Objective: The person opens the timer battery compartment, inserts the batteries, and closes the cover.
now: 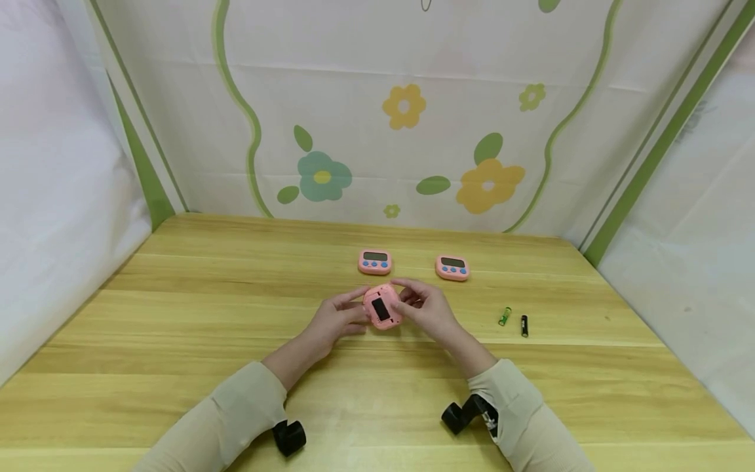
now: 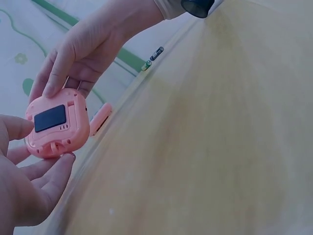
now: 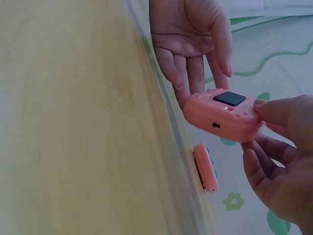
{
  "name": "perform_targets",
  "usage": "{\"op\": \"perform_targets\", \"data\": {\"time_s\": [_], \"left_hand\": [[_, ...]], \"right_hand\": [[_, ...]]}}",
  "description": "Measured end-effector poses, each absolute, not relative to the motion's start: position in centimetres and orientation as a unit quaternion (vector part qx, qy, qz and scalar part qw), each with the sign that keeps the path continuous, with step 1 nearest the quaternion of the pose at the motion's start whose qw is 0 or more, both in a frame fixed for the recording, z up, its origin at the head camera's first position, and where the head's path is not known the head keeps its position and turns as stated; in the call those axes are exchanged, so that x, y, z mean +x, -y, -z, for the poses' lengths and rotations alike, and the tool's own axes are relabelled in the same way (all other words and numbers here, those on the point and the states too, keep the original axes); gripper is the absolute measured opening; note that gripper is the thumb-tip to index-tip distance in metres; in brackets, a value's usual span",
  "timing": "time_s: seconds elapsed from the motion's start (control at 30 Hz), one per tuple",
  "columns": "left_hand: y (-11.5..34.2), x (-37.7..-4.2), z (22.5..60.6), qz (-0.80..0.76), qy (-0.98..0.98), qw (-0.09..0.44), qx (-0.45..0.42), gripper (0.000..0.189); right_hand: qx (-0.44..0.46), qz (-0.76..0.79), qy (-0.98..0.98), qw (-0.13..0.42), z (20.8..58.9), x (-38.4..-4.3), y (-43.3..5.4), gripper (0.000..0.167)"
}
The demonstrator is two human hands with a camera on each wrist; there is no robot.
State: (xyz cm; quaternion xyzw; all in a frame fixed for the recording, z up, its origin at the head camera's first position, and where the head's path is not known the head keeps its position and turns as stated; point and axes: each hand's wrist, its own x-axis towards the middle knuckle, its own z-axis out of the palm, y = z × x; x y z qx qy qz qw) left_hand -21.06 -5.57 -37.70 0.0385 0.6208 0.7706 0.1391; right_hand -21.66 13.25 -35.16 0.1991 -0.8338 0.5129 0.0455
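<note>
A pink digital timer (image 1: 382, 307) is held above the table with its back facing up, showing a black rectangular patch and molded slots. My right hand (image 1: 429, 313) pinches one side, thumb on the back and fingers underneath. At the opposite side, my left hand (image 1: 335, 322) holds the timer's edge between thumb and fingers. In the left wrist view, the left fingertips (image 2: 66, 160) touch the timer's lower rim. The timer's screen side is hidden from the head view.
Two more pink timers, one at left (image 1: 374, 262) and one at right (image 1: 452, 268), lie screen up beyond the hands. To the right lie a green battery (image 1: 504, 316) and a black battery (image 1: 524, 326) on the wooden table (image 1: 206, 314). A flowered cloth (image 1: 354, 131) hangs behind.
</note>
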Motion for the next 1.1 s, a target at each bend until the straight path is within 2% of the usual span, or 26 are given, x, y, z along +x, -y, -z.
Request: {"op": "perform_targets", "data": {"time_s": [0.13,0.43,0.6,0.77,0.9,1.1], "left_hand": [[5.3,-20.9,37.6,-0.768,-0.630,0.110,0.043,0.042],[4.7,-20.6,37.6,-0.767,-0.635,0.081,0.049,0.057],[4.8,-20.5,37.6,-0.752,-0.654,0.067,0.052,0.060],[4.9,-20.5,37.5,-0.754,-0.652,0.054,0.066,0.058],[5.0,-20.6,37.5,-0.768,-0.633,0.051,0.081,0.056],[5.1,-20.5,37.4,-0.775,-0.621,0.056,0.104,0.056]], "right_hand": [[0.246,-0.494,0.831,0.069,35.4,-21.6,-13.0,0.035],[0.347,-0.458,0.806,0.145,33.6,-19.6,-11.6,0.033],[0.362,-0.437,0.808,0.158,33.1,-19.0,-11.3,0.035],[0.327,-0.448,0.824,0.120,34.1,-19.8,-11.7,0.043],[0.275,-0.469,0.837,0.054,35.0,-20.6,-12.3,0.054],[0.212,-0.542,0.810,-0.065,33.4,-19.9,-12.4,0.059]]}}
